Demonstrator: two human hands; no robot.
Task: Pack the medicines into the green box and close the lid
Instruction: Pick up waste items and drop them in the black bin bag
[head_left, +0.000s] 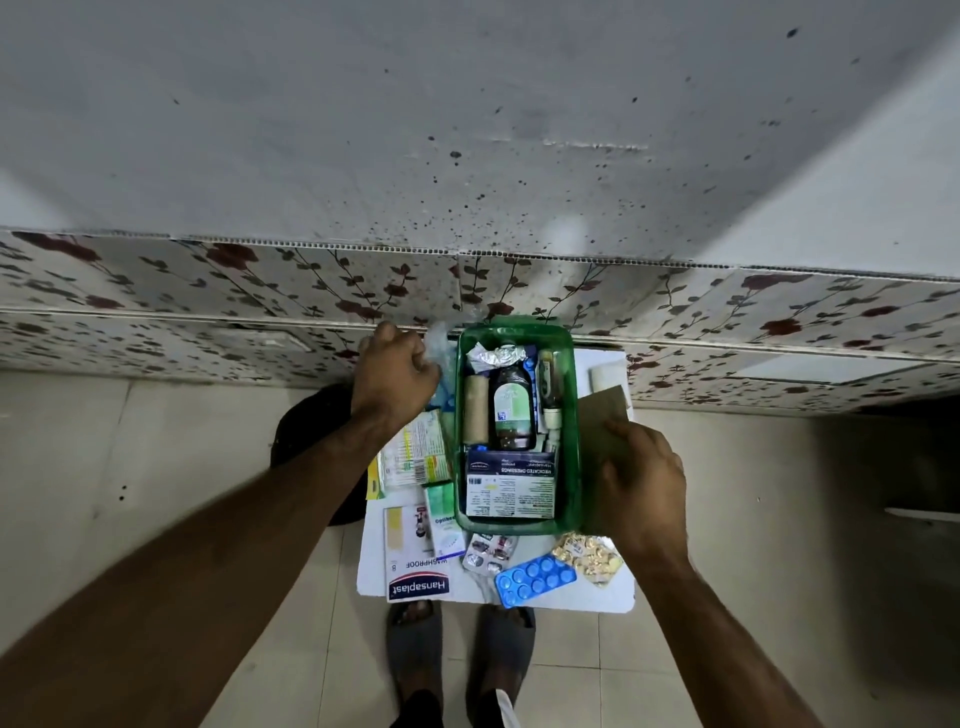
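Note:
The green box (571, 467) stands open on a small white table (613, 592). Inside lie a brown syrup bottle (511, 410), a beige bandage roll (475, 415), a foil strip (493, 357) and a medicated-dressings carton (511, 491). My left hand (395, 374) is closed on a crinkled clear plastic packet (436, 343) just left of the box's far corner. My right hand (641, 483) grips a flat brown-green card-like piece (605, 415) against the box's right side. Loose on the table: a Hansaplast pack (415, 571), a blue blister (535, 579), yellow pills (589, 558).
More cartons (415, 457) and a small green-white box (444, 519) lie left of the green box. A white item (605, 376) sits at the table's far right corner. A floral-patterned ledge (208, 291) runs behind. My sandalled feet (462, 654) stand on the tiled floor below.

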